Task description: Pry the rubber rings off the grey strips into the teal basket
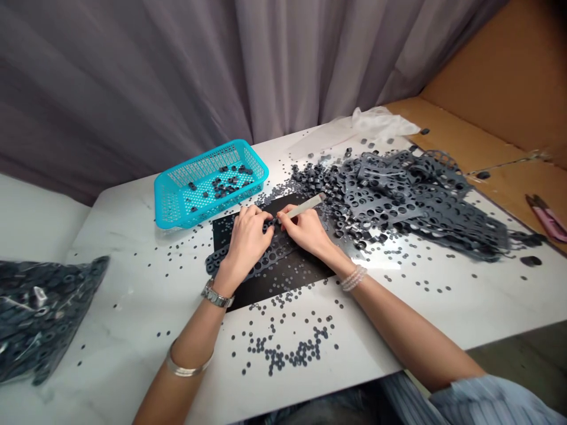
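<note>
My left hand (pixel 248 239) has its fingers bent and closed on a dark foam strip (pixel 215 260) with round holes. The strip lies on a black mat (pixel 248 295), and part of it is hidden under that hand. In my right hand (pixel 305 227) is a slim pale tool that looks like tweezers (pixel 308 204), held in a pinch like a pen. Its tip points down and left, close to the left fingertips; whether it touches the strip I cannot tell. Small dark discs (pixel 295 354) lie scattered on the mat and the white table around both hands.
A turquoise basket (pixel 162 203) holding several dark pieces stands behind my left hand. Punched dark sheets (pixel 398 195) and loose rings (pixel 319 177) are heaped at the right. A clear bag of dark pieces (pixel 39 319) lies far left; pink-handled pliers (pixel 547 218) lie far right.
</note>
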Tool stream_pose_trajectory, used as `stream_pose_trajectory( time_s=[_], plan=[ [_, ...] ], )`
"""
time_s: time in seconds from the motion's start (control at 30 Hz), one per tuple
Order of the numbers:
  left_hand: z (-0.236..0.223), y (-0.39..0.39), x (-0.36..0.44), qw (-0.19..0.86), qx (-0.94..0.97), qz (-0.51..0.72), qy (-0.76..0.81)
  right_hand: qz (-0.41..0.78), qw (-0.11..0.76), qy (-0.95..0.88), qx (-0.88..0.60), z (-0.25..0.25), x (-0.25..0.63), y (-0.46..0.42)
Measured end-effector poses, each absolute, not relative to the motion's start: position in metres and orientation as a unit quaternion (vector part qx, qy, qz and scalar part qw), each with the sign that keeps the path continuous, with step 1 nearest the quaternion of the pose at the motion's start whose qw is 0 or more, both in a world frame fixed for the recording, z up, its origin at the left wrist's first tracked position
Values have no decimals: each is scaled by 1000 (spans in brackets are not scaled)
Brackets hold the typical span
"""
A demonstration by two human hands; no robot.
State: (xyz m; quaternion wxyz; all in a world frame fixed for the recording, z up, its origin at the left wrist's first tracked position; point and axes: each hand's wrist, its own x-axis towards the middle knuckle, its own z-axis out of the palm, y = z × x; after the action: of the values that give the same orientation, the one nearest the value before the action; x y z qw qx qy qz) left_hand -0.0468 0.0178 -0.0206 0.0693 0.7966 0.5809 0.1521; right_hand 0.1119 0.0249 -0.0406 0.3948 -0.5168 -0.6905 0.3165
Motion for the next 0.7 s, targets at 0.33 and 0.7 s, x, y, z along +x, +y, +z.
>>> stream_pose_trajectory(
  time_s=[0.33, 0.7],
  plan=[
    [-24, 16, -36, 28, 800, 125, 586, 246, 377, -749, -486, -50, 108, 25],
    [-1, 24, -67, 443, 621, 344, 548, 262, 370, -728, -514, -50, 109, 27]
  ],
)
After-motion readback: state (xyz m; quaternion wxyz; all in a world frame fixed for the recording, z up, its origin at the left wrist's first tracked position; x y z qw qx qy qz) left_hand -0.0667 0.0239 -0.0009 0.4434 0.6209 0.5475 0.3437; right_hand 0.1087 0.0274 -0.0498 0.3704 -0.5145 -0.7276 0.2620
